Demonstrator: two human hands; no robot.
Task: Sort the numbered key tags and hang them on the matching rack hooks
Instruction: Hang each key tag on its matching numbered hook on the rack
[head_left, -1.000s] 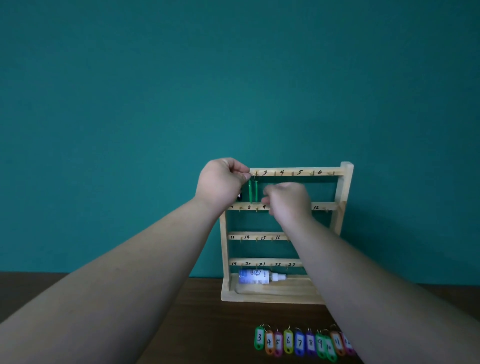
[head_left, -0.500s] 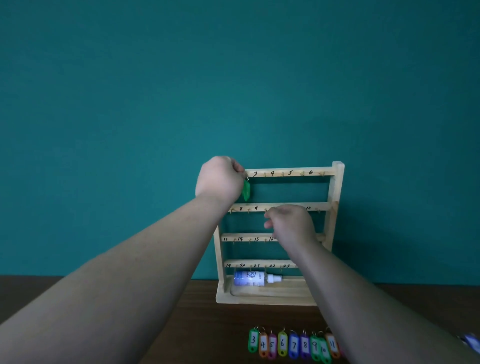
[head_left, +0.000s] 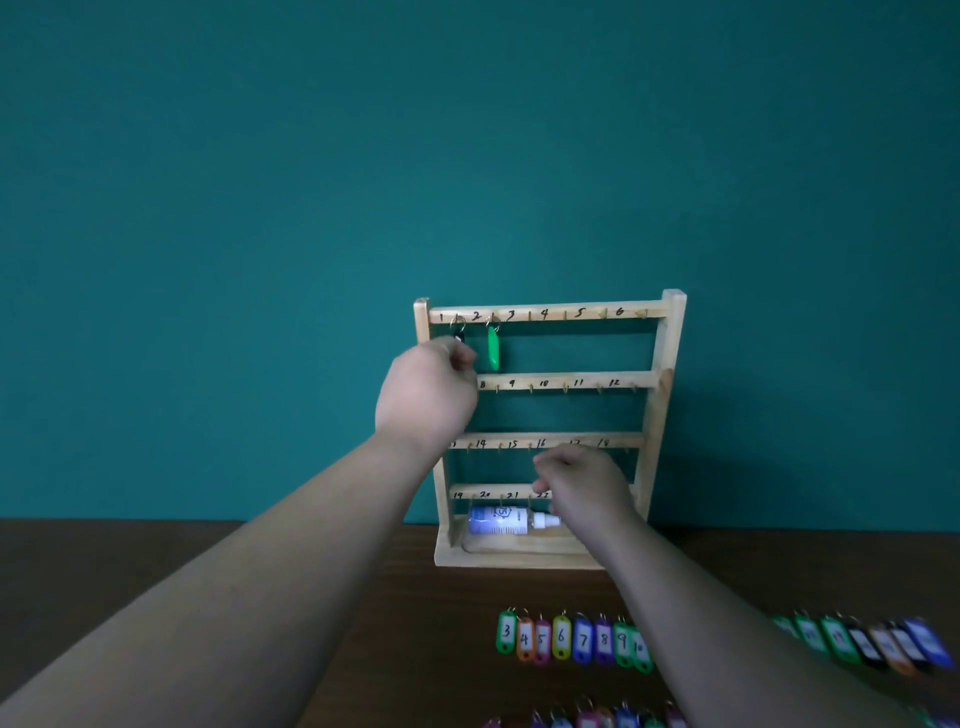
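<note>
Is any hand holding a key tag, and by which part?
Right hand holds nothing. Left hand partly covers the black tag; a grip cannot be told.

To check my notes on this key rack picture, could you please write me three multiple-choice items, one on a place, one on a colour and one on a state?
1. Where does the bottle lie?
A. In the tray at the foot of the rack
B. On the top rail
C. On the second rail

2. What colour is the tag hanging below number 2?
A. Red
B. Green
C. Yellow

3. How is the tag marked 3 placed?
A. Hung on its hook
B. Lying on the table
C. Propped against the bottle

Answers:
1. A, since the bottle lies on its side in the tray.
2. B, since that tag is plainly green.
3. B, since it lies at the left end of a row on the table.
</note>
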